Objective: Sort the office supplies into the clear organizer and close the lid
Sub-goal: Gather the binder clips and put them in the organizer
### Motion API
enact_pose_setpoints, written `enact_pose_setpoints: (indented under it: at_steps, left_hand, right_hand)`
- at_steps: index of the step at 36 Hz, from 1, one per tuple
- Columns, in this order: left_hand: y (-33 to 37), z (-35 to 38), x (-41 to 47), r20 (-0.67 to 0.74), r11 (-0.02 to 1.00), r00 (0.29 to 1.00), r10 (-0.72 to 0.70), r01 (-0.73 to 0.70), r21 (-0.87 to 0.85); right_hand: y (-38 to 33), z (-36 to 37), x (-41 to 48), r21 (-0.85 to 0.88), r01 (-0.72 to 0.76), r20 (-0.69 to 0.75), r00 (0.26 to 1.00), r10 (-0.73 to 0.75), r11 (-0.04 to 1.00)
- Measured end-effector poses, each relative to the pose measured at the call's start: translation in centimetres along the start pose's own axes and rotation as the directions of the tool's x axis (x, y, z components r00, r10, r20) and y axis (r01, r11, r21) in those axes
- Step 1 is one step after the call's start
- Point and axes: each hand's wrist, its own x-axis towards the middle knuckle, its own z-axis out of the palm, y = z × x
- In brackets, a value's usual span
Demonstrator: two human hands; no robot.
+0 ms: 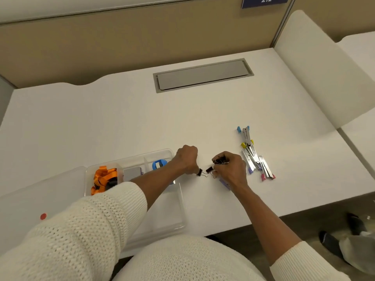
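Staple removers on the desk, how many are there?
4 staple removers, right of the right hand: blue, yellow, purple, pink. None seem hidden.

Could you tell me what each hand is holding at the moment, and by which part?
Both hands hold black binder clips. The right hand bunches several in its fingers; the left hand pinches one at its fingertips. The exact part gripped cannot be told.

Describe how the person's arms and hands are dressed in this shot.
Both arms wear a cream-white, chunky open-knit sweater with ribbed cuffs. The left sleeve is pushed up toward the elbow, leaving the forearm bare; the right sleeve is likewise pushed up. The left hand and right hand are bare: no gloves, and no rings, watch or bracelets visible.
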Motion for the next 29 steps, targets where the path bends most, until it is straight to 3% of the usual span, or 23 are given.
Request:
enact_pose_setpoints:
  at_steps: [4, 10, 18, 23, 29]
  left_hand:
    - [0.0, -0.7, -0.1, 0.030, 0.996, 1.000, -0.006, 0.008, -0.087]
    - [-0.1, -3.3, -1.2, 0.039, 0.892, 0.999, 0.004, 0.015, -0.453]
    - [-2.4, -8.9, -9.3, -0.136, 0.778, 0.990, -0.027, -0.064, -0.625]
    - [-8.8, -9.5, -16.6, -0.222, 0.739, 0.954, -0.199, -0.003, -0.674]
    - [-17.1, -5.5, -23.9, -0.191, 0.692, 0.882, -0.430, 0.186, -0.697]
  right_hand:
    - [0.3, -0.6, 0.0, 0.076, -0.030, -0.010, 0.999, 0.031, 0.997]
    - [-0.8, -1.4, -0.6, 0.265, -0.028, 0.020, 1.000, 0.023, 0.964]
    - [-5.0, 0.1, -3.2, 0.321, -0.054, 0.147, 0.989, 0.006, 0.946]
    - [-8.2, 3.2, -6.4, 0.271, -0.014, 0.307, 0.949, -0.073, 0.962]
    - [-11.6, 8.9, -10.9, 0.212, 0.039, 0.546, 0.824, -0.151, 0.976]
